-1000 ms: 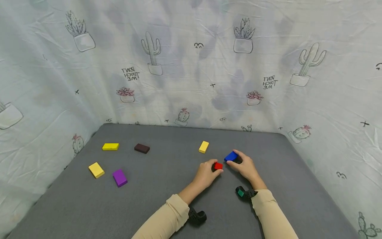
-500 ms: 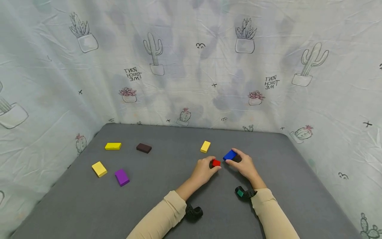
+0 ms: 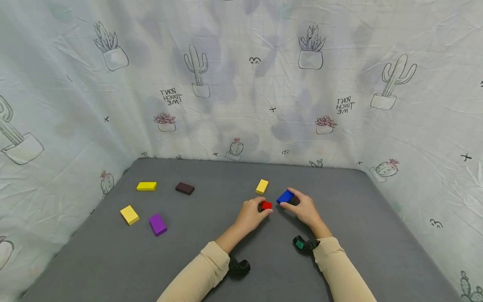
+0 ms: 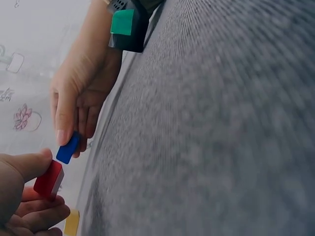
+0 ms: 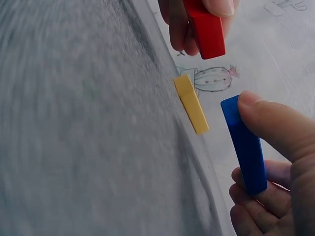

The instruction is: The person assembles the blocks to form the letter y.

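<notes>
Between thumb and fingers, my left hand (image 3: 249, 216) pinches a red block (image 3: 266, 205); in the left wrist view that red block (image 4: 48, 180) is clear of the cloth. My right hand (image 3: 306, 209) grips a blue block (image 3: 285, 196) by its ends, thumb on one and fingers on the other, as the right wrist view shows for the blue block (image 5: 244, 145). A small gap parts the red and blue blocks. Just behind them a pale yellow block (image 3: 262, 186) lies on the grey table (image 3: 226, 176).
On the left of the table lie a bright yellow block (image 3: 146, 186), a dark brown block (image 3: 185, 188), another pale yellow block (image 3: 130, 214) and a purple block (image 3: 157, 225). A cactus-print curtain (image 3: 241, 84) rises behind the table and at both sides.
Both hands, still holding their blocks, have shifted slightly left. The resting blocks appear a little further right in the view, as the head camera has turned slightly.
</notes>
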Tool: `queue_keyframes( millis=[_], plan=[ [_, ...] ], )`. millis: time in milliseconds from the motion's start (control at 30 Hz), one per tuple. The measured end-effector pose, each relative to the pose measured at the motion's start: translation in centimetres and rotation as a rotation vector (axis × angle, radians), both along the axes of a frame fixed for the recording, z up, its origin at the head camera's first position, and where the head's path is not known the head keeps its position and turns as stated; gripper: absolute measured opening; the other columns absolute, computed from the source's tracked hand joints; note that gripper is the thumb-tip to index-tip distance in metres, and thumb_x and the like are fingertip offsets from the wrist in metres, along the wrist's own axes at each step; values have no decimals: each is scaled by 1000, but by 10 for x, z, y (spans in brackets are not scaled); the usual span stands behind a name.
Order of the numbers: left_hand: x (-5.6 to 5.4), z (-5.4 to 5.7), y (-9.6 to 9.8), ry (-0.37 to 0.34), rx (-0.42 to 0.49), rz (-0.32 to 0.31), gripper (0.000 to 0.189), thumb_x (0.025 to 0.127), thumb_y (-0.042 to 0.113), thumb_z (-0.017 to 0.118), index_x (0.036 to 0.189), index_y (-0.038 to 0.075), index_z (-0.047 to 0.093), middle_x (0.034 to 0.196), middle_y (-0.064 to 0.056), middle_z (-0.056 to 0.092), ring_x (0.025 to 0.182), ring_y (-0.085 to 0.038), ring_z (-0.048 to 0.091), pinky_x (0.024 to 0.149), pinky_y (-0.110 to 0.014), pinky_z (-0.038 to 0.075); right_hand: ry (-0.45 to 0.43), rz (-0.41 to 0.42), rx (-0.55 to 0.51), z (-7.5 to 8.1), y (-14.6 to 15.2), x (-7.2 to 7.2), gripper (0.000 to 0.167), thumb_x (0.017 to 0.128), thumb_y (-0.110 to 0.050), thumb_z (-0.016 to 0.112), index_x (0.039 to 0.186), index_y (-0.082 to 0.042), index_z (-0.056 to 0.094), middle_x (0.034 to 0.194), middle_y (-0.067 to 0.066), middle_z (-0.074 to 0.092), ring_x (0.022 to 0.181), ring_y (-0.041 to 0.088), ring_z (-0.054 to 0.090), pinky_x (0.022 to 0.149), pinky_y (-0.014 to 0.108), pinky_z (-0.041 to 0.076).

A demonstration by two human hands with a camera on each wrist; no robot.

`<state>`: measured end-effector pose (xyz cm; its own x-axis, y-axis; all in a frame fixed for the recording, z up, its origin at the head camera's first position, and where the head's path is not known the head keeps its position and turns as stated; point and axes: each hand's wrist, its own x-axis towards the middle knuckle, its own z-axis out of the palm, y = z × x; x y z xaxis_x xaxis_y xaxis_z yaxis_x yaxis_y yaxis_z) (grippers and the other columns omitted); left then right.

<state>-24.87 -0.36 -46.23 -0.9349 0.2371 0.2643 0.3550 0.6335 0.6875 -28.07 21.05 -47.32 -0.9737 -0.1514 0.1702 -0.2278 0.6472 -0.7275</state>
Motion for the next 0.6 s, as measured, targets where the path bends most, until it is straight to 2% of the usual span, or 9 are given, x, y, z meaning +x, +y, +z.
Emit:
queue_keyframes(
  millis=[233,500,600],
  plan=[
    [1,-1,-11,-6,2,18,46,86,28,70,123,1,61,111,-13,68,93,-22,65,79,-37,55,-16,13,6,-2,-11,-3,74,82,-41,72,142,-6,44,132,25,53,99,31,54,66,29,46],
    [6,0,-23,13,-10,29,45,86,27,70,121,0,62,111,-15,68,95,-24,65,80,-38,54,-35,43,-21,-1,-28,-5,76,82,-42,72,143,-7,43,134,23,52,101,30,55,69,30,47],
    [6,-1,-26,17,-14,33,45,87,28,70,122,0,62,112,-15,68,94,-24,65,80,-38,55,-33,56,-28,-1,-33,-6,75,82,-42,72,142,-8,43,131,23,54,94,29,56,66,29,47]
  ],
)
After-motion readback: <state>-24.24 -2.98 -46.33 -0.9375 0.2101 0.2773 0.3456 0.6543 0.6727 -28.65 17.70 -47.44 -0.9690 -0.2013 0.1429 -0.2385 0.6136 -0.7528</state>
